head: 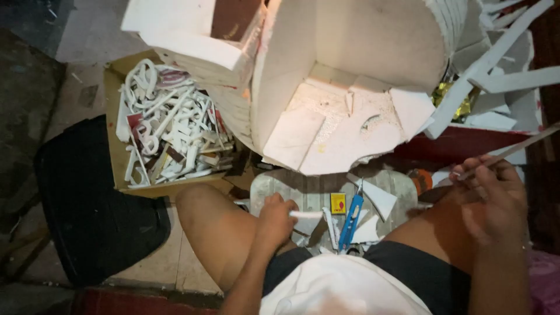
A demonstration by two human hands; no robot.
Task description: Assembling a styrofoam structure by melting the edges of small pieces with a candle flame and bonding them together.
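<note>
Dim floor workspace littered with white foam offcuts.
Left hand (273, 219) pinches a short foam strip (307, 214); right hand (491, 195) grips a long thin strip (513, 149): light, brittle, best held near mid-length.

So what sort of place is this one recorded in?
Probably an informal home craft workspace on the floor. A large white foam structure stands before the seated person, a cardboard box of white offcuts sits beside it, and a blue utility knife lies on a small board.
</note>
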